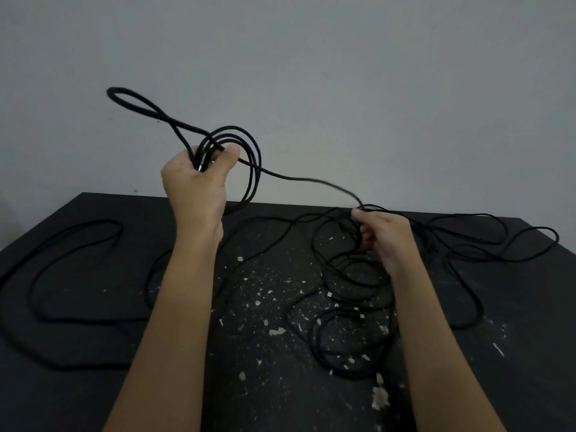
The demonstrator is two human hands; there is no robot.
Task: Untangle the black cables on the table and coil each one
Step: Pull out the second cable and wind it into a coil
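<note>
A coiled black cable (246, 163) hangs above the tabletop's (93, 338) far edge, clamped in the left hand (194, 179). Its loose strand runs down to the right hand (385, 235), whose grip pinches it over tangled cables (352, 307) on the tabletop's right side.

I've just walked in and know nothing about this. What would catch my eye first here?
Probably the left hand, raised above the table and gripping a bundle of black cable loops, with one stray loop sticking up to the left. From it a strand runs down to the right hand, which pinches into a tangle of cables lying on the dark, paint-flecked table.
</note>
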